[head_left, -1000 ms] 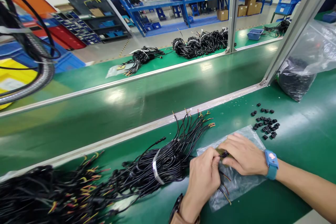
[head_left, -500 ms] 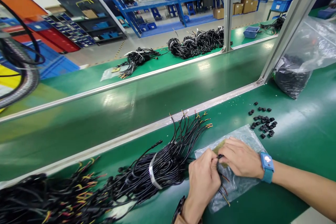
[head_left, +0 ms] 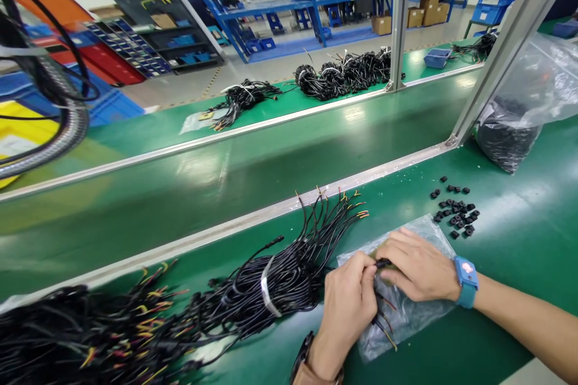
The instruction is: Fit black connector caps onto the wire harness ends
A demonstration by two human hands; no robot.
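Note:
My left hand (head_left: 348, 304) is closed in a pinch on a thin black cable (head_left: 383, 322) whose coloured wire ends trail below the fingers. My right hand (head_left: 415, 264), with a blue watch on the wrist, pinches a small black clip (head_left: 383, 263) against that cable's end. Both hands work over a clear plastic bag (head_left: 409, 313) lying flat on the green bench (head_left: 519, 234). Just left of my left hand lies a coiled bundle of black cables (head_left: 275, 283) tied with a white band, its stripped ends fanning toward the belt.
Several loose black clips (head_left: 456, 213) sit right of the bag. A plastic sack of black parts (head_left: 510, 132) leans by the metal post (head_left: 501, 42). A big heap of cables (head_left: 90, 331) fills the lower left. The green conveyor belt (head_left: 226, 174) runs beyond; more cable bundles (head_left: 343, 72) lie across it.
The hands stay together over the bag with only small finger shifts on the cable and clip. The view swayed slightly and came back.

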